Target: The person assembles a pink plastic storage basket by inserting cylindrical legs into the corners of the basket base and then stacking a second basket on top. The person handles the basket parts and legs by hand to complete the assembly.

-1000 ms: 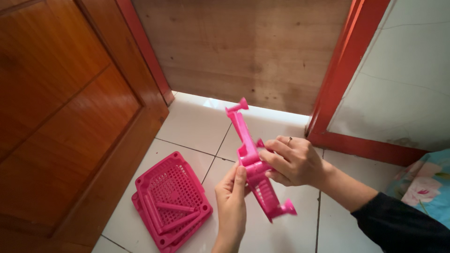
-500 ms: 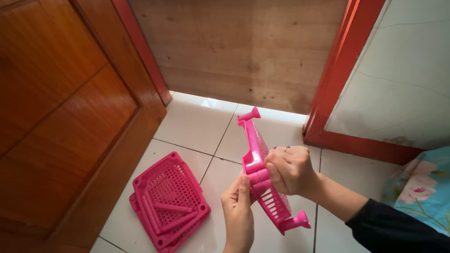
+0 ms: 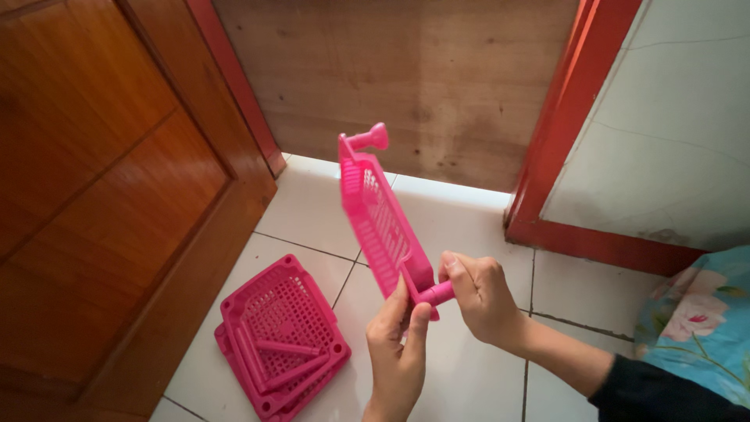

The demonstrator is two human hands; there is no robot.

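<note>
Wooden door [image 3: 94, 203] fills the 9 o'clock side, brown panels, its bottom edge running down toward 7 o'clock.

Stack of pink trays [image 3: 281, 337] lies flat on the white tiled floor [image 3: 469, 227] at about 7 o'clock from my hands — perforated square shelves nested one in another, with loose pink tubes [image 3: 287, 348] lying inside the top one. Well apart from both hands, nothing touching it.

My left hand [image 3: 397, 344] comes up from 6 o'clock, fingers clamped on the lower corner of a pink perforated shelf panel [image 3: 379, 223], thumb and forefinger pinching the edge just beside the leg socket. Panel is held off the floor, tilted on edge, running from my hands up toward 11 o'clock. A pink peg leg [image 3: 367, 141] sticks out of its far corner at the top, pointing toward 2 o'clock.

My right hand [image 3: 478, 297] comes in from 4 o'clock, dark sleeve [image 3: 664, 395] at the frame edge. Fingers closed around a short pink leg [image 3: 434, 294] at the panel's near corner — leg end touching the corner, whether seated I can't tell.

Behind at 12 o'clock: bare wooden board [image 3: 414, 78]. Red door frame [image 3: 558, 125] at 1 o'clock, pale wall [image 3: 672, 117] to 3 o'clock. Floral blue cloth [image 3: 699, 320] at 4 o'clock.
</note>
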